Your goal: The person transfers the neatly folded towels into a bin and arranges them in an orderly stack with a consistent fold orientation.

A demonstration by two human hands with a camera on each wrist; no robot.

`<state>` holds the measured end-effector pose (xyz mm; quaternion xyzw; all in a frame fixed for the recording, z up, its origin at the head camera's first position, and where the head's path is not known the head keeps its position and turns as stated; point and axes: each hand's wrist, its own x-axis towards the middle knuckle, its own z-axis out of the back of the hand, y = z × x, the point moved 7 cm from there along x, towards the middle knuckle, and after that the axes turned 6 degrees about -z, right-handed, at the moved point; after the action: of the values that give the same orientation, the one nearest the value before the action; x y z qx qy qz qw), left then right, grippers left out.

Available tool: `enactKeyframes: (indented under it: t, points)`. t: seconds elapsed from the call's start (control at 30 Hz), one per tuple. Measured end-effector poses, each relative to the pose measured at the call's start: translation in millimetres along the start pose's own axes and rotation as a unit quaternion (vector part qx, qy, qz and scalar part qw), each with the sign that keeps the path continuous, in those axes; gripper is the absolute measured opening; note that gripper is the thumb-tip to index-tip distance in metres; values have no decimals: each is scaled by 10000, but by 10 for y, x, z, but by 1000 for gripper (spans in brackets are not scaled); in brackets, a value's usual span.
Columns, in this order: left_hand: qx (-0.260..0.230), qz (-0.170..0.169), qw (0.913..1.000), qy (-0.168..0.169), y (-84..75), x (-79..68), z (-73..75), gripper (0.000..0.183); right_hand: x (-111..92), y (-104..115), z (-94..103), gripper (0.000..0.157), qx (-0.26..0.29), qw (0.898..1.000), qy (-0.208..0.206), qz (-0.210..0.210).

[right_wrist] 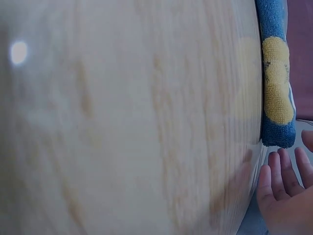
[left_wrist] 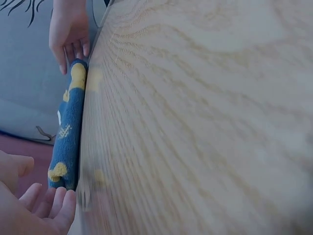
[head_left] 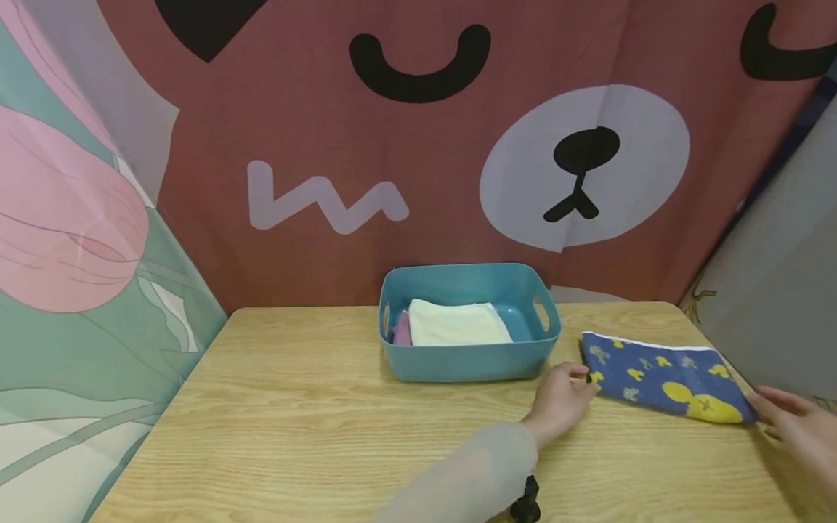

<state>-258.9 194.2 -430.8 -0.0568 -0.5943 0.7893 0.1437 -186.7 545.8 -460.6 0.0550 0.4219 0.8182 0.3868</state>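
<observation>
A folded blue towel (head_left: 654, 374) with yellow and pale prints and a white edge lies flat at the table's right side. My left hand (head_left: 561, 403) is at its left end; in the left wrist view those fingers (left_wrist: 59, 208) reach out to the towel's end with the thumb apart. At the opposite end is my right hand (head_left: 794, 421). The right wrist view has its fingers (right_wrist: 278, 176) extended just by the towel's end (right_wrist: 278, 93), with the thumb held away. Whether either hand's fingertips go under the towel cannot be seen.
Left of the towel, a blue plastic basket (head_left: 458, 363) with cut-out handles stands at the back of the wooden table (head_left: 294, 421). Inside it are a folded cream cloth (head_left: 458, 325) and a pink cloth (head_left: 402, 330). Printed curtains (head_left: 314, 123) hang behind.
</observation>
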Motion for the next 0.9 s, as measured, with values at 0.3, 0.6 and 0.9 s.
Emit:
enactKeyframes:
  t: [0.3,0.6,0.9]
  points:
    - [241,180,9995,-22,43,43,-112,31,-65,20,-44,75,-140,9995,94,258]
    - [628,244,9977,78,81,39,-160,38,-49,17,-109,80,-501,9977,384,258]
    - [-423,845,9952,-238,143,76,-219,37,-46,-39,-172,83,-665,9969,412,-104]
